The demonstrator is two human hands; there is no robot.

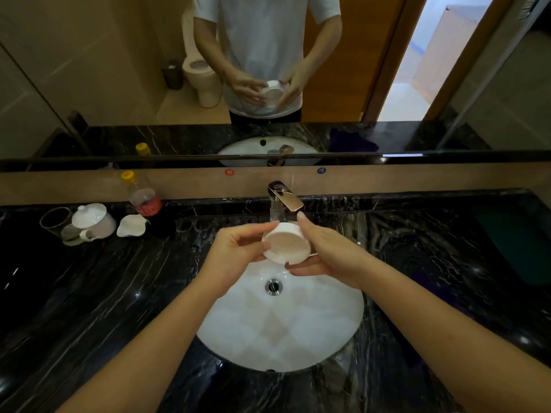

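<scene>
The left hand (238, 248) pinches the left wall of the small white cup (287, 245), tilted above the sink (298, 329) near the tap (284, 199); the right hand (328, 257) wraps its right side from below. It seems ceramic: light, stiff, fragile, maybe slippery, so holding the wall with both hands is safest

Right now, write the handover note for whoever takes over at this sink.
Left hand: fingers pinch the white cup at its left rim.
Right hand: thumb over, fingers under the same cup.
The cup is tilted, mouth toward the wearer, above the basin, just below the faucet. It looks empty.
Cannot tell whether water is running.
Probably left: finish the cup. The lidded pot, pitcher and glass stand on the counter at the left.
</scene>
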